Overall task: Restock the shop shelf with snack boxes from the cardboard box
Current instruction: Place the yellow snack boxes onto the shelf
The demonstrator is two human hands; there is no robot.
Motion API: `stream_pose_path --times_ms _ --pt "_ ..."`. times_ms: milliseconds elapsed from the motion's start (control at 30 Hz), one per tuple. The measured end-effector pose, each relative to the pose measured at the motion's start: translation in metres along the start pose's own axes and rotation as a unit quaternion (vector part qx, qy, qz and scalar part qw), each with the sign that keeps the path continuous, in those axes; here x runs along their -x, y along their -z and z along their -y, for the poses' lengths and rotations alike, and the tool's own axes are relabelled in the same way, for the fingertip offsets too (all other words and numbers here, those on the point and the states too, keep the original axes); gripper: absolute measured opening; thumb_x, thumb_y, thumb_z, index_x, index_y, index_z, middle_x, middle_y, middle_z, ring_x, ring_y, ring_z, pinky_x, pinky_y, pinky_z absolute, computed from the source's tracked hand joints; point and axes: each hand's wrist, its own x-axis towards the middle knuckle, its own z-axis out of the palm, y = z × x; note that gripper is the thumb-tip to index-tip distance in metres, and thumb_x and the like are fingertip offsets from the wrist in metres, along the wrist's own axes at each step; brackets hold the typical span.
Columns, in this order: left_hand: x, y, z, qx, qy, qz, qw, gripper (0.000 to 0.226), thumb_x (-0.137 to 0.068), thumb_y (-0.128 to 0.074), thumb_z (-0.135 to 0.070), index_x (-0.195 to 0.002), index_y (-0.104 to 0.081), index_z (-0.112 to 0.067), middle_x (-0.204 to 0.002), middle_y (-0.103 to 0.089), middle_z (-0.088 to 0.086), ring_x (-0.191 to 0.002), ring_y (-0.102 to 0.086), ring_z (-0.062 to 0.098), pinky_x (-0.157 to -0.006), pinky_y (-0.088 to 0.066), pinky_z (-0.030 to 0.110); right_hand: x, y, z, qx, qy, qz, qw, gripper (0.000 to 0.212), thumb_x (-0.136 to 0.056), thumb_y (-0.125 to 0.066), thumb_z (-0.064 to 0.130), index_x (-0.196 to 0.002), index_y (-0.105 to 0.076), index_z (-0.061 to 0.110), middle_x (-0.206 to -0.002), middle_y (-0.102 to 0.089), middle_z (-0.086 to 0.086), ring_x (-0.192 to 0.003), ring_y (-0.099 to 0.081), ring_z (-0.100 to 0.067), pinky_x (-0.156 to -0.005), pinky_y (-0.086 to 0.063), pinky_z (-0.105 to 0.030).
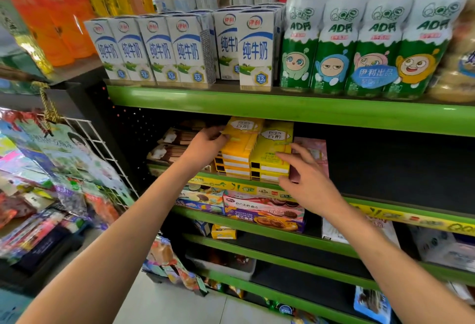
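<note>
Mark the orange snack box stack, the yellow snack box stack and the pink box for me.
orange snack box stack [240,143]: head view, top box's face.
yellow snack box stack [272,148]: head view, top box's face.
pink box [317,150]: head view, upper front above the right hand.

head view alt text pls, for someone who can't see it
A person's left hand grips the top orange snack box of a stack on a green shop shelf, while the right hand touches the yellow stack beside a pink box. Milk cartons stand above.
</note>
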Motion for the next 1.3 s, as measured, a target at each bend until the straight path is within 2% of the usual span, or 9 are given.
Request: stream_pose_path --times_ms 100,233,400,500,600,833,1033,1200,1300 --pt "0.003 -0.004 0.006 0.013 0.002 0.006 1.000 0.043 -0.099 -0.051 -0.041 -0.139 -0.054 -0.024 -0.113 -0.064 -0.010 -0.112 -0.060 0.020 -0.082 -0.043 0.025 -0.001 -0.007 -0.003 -0.005 -0.008 -0.030 1.000 0.054 -0.086 -0.071 0.036 -0.137 -0.053 0.033 -0.154 -0.029 0.006 -0.137 -0.037 -0.013 -0.109 -0.031 -0.032" --pt "0.004 -0.012 0.011 0.003 0.001 -0.017 1.000 0.047 -0.103 -0.042 -0.040 -0.145 -0.047 -0.022 -0.136 -0.056 0.001 -0.125 -0.049 0.021 -0.094 -0.034 0.027 0.000 -0.018 -0.005 -0.005 -0.005 -0.071 0.997 0.052 -0.085 -0.074 0.030 -0.134 -0.056 0.031 -0.151 -0.034 0.005 -0.135 -0.036 -0.012 -0.105 -0.026 -0.024" --pt "0.009 -0.029 0.009 -0.011 0.000 -0.102 0.995 0.044 -0.105 -0.034 -0.029 -0.145 -0.046 -0.017 -0.143 -0.053 0.008 -0.121 -0.050 0.024 -0.083 -0.030 0.021 0.001 -0.023 -0.007 -0.015 0.002 -0.098 0.995 0.048 -0.086 -0.073 0.031 -0.131 -0.059 0.031 -0.149 -0.036 0.006 -0.128 -0.031 0.000 -0.102 -0.027 -0.015" --pt "0.012 -0.036 0.006 0.008 0.004 -0.124 0.992 0.043 -0.105 -0.032 -0.023 -0.144 -0.047 -0.011 -0.142 -0.052 0.011 -0.128 -0.048 0.028 -0.090 -0.033 0.025 0.003 -0.025 -0.007 -0.011 0.003 -0.111 0.994 0.048 -0.086 -0.073 0.031 -0.132 -0.059 0.031 -0.148 -0.036 0.006 -0.122 -0.024 0.008 -0.103 -0.030 -0.026" --pt "0.015 -0.037 0.004 0.016 0.009 -0.128 0.992 0.043 -0.105 -0.031 -0.019 -0.142 -0.047 -0.007 -0.139 -0.054 0.014 -0.126 -0.049 0.030 -0.098 -0.037 0.031 0.005 -0.027 -0.005 -0.008 0.001 -0.119 0.993 0.048 -0.087 -0.072 0.031 -0.133 -0.058 0.031 -0.148 -0.036 0.006 -0.122 -0.025 0.007 -0.102 -0.030 -0.029" --pt "0.016 -0.037 0.003 0.031 0.010 -0.119 0.992 0.041 -0.105 -0.031 -0.018 -0.138 -0.051 -0.006 -0.132 -0.058 0.012 -0.120 -0.052 0.029 -0.094 -0.037 0.029 0.006 -0.027 -0.002 -0.014 -0.001 -0.116 0.993 0.048 -0.087 -0.071 0.029 -0.134 -0.057 0.030 -0.148 -0.035 0.005 -0.122 -0.027 0.004 -0.103 -0.030 -0.028" --pt "0.017 -0.039 0.003 0.042 0.000 -0.127 0.991 0.031 -0.103 -0.030 -0.014 -0.113 -0.059 -0.008 -0.103 -0.060 0.008 -0.096 -0.055 0.028 -0.077 -0.037 0.030 0.006 -0.026 -0.001 -0.003 -0.006 -0.110 0.994 0.048 -0.088 -0.071 0.029 -0.134 -0.057 0.028 -0.148 -0.035 0.004 -0.127 -0.035 -0.006 -0.103 -0.032 -0.028" --pt "0.018 -0.041 0.004 0.036 -0.001 -0.137 0.990 0.037 -0.103 -0.030 -0.015 -0.124 -0.058 -0.004 -0.107 -0.060 0.008 -0.097 -0.054 0.026 -0.081 -0.039 0.032 0.007 -0.026 0.000 -0.006 -0.014 -0.103 0.995 0.048 -0.088 -0.070 0.030 -0.134 -0.056 0.029 -0.149 -0.034 0.004 -0.133 -0.037 -0.014 -0.105 -0.032 -0.031" --pt "0.019 -0.041 0.003 0.048 0.000 -0.135 0.990 0.033 -0.102 -0.030 -0.016 -0.114 -0.059 -0.006 -0.095 -0.060 0.004 -0.088 -0.055 0.024 -0.072 -0.038 0.033 0.007 -0.025 0.000 -0.008 -0.019 -0.095 0.995 0.049 -0.089 -0.070 0.031 -0.135 -0.055 0.030 -0.150 -0.033 0.004 -0.135 -0.039 -0.017 -0.107 -0.036 -0.036"
